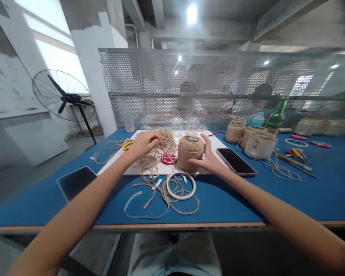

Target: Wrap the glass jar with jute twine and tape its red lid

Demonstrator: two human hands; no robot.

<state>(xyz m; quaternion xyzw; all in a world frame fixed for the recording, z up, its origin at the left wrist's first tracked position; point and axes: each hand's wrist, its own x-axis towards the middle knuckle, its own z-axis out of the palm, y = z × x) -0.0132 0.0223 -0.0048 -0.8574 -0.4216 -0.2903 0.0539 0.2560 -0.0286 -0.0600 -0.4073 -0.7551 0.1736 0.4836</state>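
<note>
My left hand (143,145) sits curled in a loose tangle of jute twine (163,147), its fingers closed on the strands. My right hand (207,157) cups the right side of a glass jar wrapped in twine (189,152), with the thumb raised against it. The jar stands upright on a white board (209,149), and the tangle lies beside it. A red round lid (169,159) sits just below the twine. In front of the board lie a white tape ring (181,186) and loose twine scraps (172,203).
The blue worktable (319,195) holds phones (235,161) (76,183), bare jars (177,126), twine-wrapped jars (235,130), a green bottle (276,115), and pens (294,158). A perforated metal screen (161,76) stands behind, with people (189,96) beyond it. A fan (63,96) stands left.
</note>
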